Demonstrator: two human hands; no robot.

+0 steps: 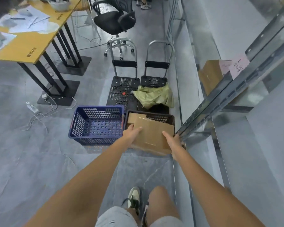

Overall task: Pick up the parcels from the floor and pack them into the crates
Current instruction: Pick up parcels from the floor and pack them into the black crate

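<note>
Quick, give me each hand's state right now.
Left hand: grips the cardboard parcel's left edge.
Right hand: grips its right edge, over the dark crate.

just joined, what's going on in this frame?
A person holds a flat brown cardboard parcel with both hands, left hand on its left edge, right hand on its right edge, over a dark plastic crate on the floor. Another cardboard box already lies in that crate. The blue plastic crate beside it looks empty. A green woven sack lies on a black platform trolley behind.
</note>
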